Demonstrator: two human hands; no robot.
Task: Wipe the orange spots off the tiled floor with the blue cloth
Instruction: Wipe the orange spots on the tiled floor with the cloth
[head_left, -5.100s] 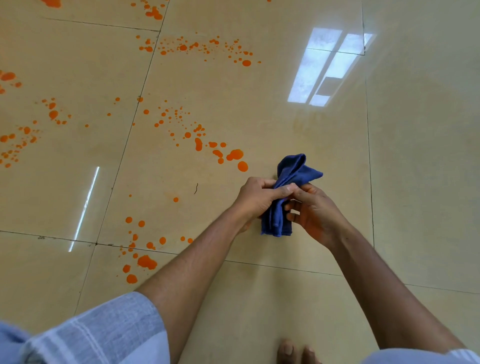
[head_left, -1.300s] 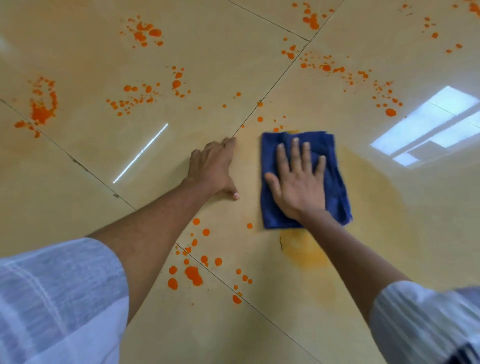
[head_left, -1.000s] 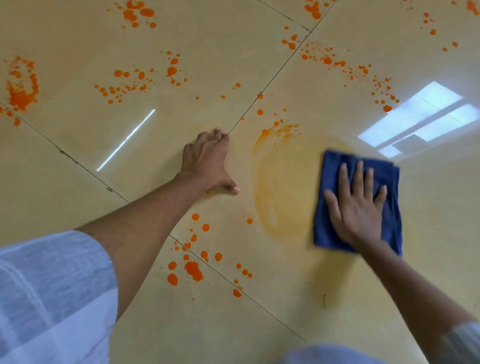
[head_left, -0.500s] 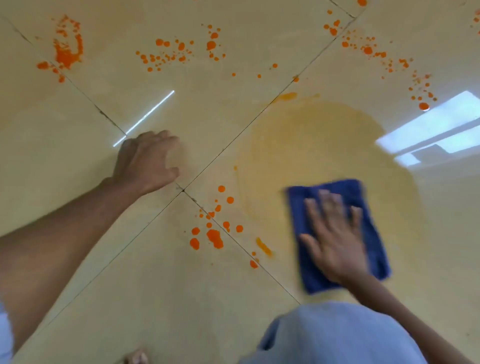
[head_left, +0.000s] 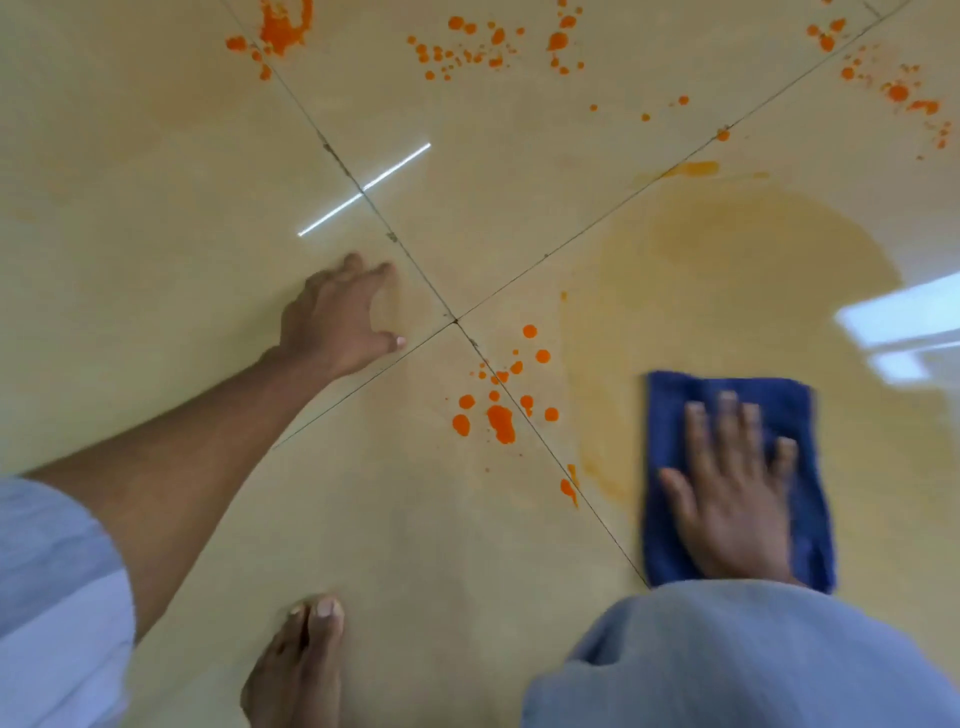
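The folded blue cloth (head_left: 675, 410) lies flat on the glossy beige tiled floor (head_left: 156, 208) at lower right. My right hand (head_left: 732, 488) presses on it with fingers spread. My left hand (head_left: 337, 322) rests on the floor to the left, fingers apart, holding nothing. A cluster of orange spots (head_left: 498, 410) sits between the hands, near where the grout lines cross. A wide pale orange smear (head_left: 727, 249) spreads above the cloth. More orange spots (head_left: 467, 47) dot the far tiles.
My bare foot (head_left: 301, 665) stands at the bottom centre. My knee in pale blue-grey fabric (head_left: 727, 660) covers the bottom right, hiding the cloth's near edge. Bright window reflections (head_left: 904, 327) lie at the right.
My right hand has slid the cloth toward me and slightly right since half a second ago. The left hand stays planted on the floor. The view has shifted back, showing my foot.
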